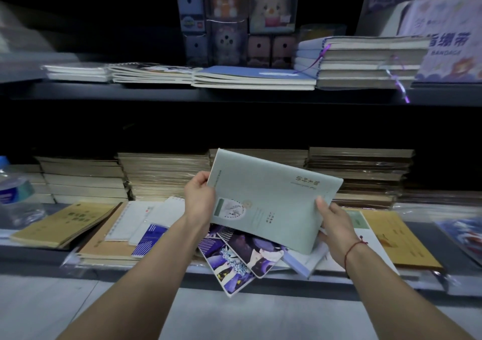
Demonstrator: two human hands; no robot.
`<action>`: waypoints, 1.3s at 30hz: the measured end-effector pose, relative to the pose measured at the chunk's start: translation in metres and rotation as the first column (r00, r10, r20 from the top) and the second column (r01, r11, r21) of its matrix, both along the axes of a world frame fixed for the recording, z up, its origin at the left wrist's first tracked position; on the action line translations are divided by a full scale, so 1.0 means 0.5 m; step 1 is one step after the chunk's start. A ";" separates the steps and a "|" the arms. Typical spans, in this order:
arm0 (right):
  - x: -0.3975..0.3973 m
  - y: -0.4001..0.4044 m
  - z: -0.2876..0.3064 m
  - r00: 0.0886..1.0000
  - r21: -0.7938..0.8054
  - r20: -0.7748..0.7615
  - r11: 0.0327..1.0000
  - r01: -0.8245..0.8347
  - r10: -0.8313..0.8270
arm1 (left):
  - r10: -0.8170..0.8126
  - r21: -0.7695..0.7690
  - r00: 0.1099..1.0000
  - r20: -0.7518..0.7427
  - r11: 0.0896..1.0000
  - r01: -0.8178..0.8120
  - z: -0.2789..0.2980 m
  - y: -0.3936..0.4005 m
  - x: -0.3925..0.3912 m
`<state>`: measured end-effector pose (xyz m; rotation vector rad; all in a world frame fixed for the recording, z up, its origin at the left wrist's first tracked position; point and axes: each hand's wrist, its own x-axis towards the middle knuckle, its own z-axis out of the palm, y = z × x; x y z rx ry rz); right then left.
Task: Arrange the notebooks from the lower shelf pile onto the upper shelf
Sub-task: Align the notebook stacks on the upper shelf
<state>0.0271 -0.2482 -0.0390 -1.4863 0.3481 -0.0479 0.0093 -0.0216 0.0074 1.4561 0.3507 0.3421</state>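
Item in hand: one pale grey-green notebook, thin, soft-covered, held tilted above the lower shelf with its far corner raised toward the left. The cover bears a small round emblem near the lower left, a short line of dark characters near the upper right, and fine print along the left edge; the text is too small to read.

Left hand grips the notebook's left edge, fingers curled behind the cover. Right hand holds the lower right edge, thumb on the cover face, fingers underneath. A red cord circles the right wrist.

Directly below the held notebook lies a loose pile: two purple patterned notebooks fanned over the shelf's front edge, plus at least two pale ones beneath on the right; the exact count is unclear.

Lower shelf, rear: four tall stacks of brown-edged books. Front left: two tan pads and a white spiral pad. Front right: one yellow pad. Far left: one plastic bottle.

Upper shelf: four low stacks of notebooks, the rightmost the thickest, with purple ribbons hanging. Boxed toys stand behind.
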 end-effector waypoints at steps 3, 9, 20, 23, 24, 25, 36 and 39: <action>0.000 0.014 0.027 0.996 0.132 0.028 0.988 0.083 -0.088 | 0.022 0.010 0.999 0.030 1.000 -0.022 0.003 0.002 0.005; -0.018 0.008 0.047 0.974 0.053 0.133 0.983 0.178 -0.183 | -0.001 0.070 0.997 0.081 0.998 -0.005 0.023 -0.001 -0.003; -0.033 0.024 0.120 0.812 -0.057 0.513 0.933 0.354 -0.277 | -0.053 0.579 0.953 0.297 0.804 -0.136 0.014 0.021 -0.006; -0.033 0.032 0.137 0.748 -0.135 0.614 0.900 0.414 -0.252 | -0.194 0.820 0.943 0.269 0.560 -0.118 0.026 0.023 -0.014; -0.035 0.036 0.145 0.734 -0.166 0.635 0.885 0.436 -0.242 | -0.237 0.847 0.942 0.236 0.525 -0.080 0.026 0.022 -0.017; -0.035 0.039 0.153 0.716 -0.186 0.658 0.870 0.457 -0.236 | -0.274 0.854 0.938 0.212 0.519 -0.041 0.025 0.022 -0.018; -0.082 0.092 0.310 0.323 0.036 0.921 0.872 0.489 -0.219 | -0.308 0.747 0.834 0.458 0.642 -0.173 0.053 0.062 -0.053; -0.096 0.097 0.342 0.242 0.128 0.935 0.880 0.457 -0.261 | -0.218 0.677 0.814 0.538 0.687 -0.264 0.070 0.075 -0.059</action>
